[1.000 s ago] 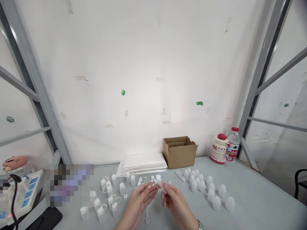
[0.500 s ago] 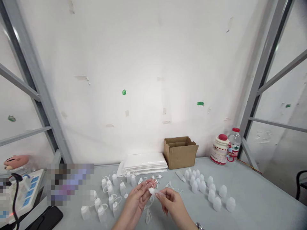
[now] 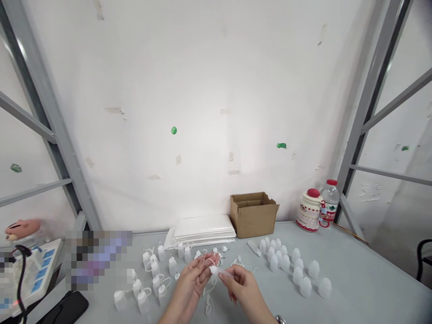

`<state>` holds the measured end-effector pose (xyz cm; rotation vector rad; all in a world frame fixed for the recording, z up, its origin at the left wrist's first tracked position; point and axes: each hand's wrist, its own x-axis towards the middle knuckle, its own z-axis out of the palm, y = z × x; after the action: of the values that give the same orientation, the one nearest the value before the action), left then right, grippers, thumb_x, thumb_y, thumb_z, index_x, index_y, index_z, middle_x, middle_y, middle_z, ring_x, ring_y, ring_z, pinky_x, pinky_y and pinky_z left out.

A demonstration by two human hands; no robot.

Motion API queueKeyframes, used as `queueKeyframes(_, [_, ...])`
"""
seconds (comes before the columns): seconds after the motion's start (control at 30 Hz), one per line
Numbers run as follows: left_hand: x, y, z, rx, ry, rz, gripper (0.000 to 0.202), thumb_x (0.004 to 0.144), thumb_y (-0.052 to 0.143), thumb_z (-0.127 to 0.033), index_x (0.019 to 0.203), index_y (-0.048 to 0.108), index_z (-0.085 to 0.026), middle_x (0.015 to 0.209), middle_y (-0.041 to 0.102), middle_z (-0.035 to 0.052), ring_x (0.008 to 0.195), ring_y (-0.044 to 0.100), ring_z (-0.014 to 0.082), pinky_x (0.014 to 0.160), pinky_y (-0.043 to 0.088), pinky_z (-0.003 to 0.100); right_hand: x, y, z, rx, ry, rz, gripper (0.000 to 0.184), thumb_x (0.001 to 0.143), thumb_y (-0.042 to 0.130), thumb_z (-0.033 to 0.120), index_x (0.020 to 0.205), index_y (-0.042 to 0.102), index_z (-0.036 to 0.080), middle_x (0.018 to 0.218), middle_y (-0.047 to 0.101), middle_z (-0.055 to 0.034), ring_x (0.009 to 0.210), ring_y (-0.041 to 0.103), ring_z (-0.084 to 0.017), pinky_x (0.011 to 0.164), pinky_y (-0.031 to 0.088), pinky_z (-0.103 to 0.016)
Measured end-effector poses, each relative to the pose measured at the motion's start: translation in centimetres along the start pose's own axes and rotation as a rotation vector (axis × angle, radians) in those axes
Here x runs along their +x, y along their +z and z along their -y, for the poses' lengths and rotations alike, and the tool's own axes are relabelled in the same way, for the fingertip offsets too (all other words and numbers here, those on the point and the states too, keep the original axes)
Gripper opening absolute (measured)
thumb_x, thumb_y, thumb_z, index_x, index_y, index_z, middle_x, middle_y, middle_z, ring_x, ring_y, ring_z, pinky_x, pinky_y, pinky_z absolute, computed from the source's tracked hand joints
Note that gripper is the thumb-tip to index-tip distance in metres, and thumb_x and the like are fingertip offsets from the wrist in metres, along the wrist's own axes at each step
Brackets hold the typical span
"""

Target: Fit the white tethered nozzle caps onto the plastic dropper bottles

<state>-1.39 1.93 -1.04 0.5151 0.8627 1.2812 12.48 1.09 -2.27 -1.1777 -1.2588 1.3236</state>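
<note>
Near the front middle of the table, my right hand [image 3: 245,285] is closed on a small translucent squeeze bottle [image 3: 223,272], tilted nearly sideways with its top toward the left. My left hand [image 3: 193,282] pinches a white nozzle cap [image 3: 213,270] with a thin loop strap at the bottle's top. Fingers partly hide the join, and I cannot tell how firmly the cap sits. Below and between the hands lie loose white caps with straps [image 3: 209,306]. More cap pieces [image 3: 239,261] lie just beyond my right hand.
Several capped bottles [image 3: 143,302] stand at left; several uncapped ones [image 3: 305,287] stand at right. One bottle [image 3: 254,248] lies on its side. Behind are white sheets [image 3: 202,228], a cardboard box [image 3: 256,222] and a red-lidded jar [image 3: 308,211]. A phone [image 3: 65,309] lies front left.
Both hands stay almost in place, with the bottle and cap still held together. The view has shifted very slightly; nothing on the table has visibly moved.
</note>
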Motion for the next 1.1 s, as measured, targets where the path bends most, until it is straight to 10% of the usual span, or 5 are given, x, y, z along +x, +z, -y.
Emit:
queueKeyframes(0.37, [-0.2, -0.06, -0.19, 0.078, 0.016, 0.059, 0.011, 0.068, 0.067, -0.018, 0.077, 0.067, -0.011, 0.089, 0.073, 0.0156, 0.099, 0.063, 0.0254, 0.088, 0.048, 0.029, -0.25, 0.01, 0.23, 0.003, 0.01, 0.005, 0.051, 0.047, 0.066, 0.067, 0.053, 0.051, 0.018, 0.035, 0.039, 0.0084, 0.035, 0.032, -0.006, 0.038, 0.023, -0.022])
queueKeyframes(1.1, [0.04, -0.31, -0.2, 0.079, 0.008, 0.077, 0.008, 0.065, 0.07, -0.014, 0.072, 0.068, -0.012, 0.081, 0.075, 0.0102, 0.086, 0.068, 0.0196, 0.073, 0.052, 0.021, -0.25, -0.16, -0.19, -0.049, -0.049, 0.027, 0.051, 0.055, 0.059, 0.068, 0.058, 0.048, 0.018, 0.041, 0.035, 0.0088, 0.039, 0.03, -0.007, 0.04, 0.022, -0.022])
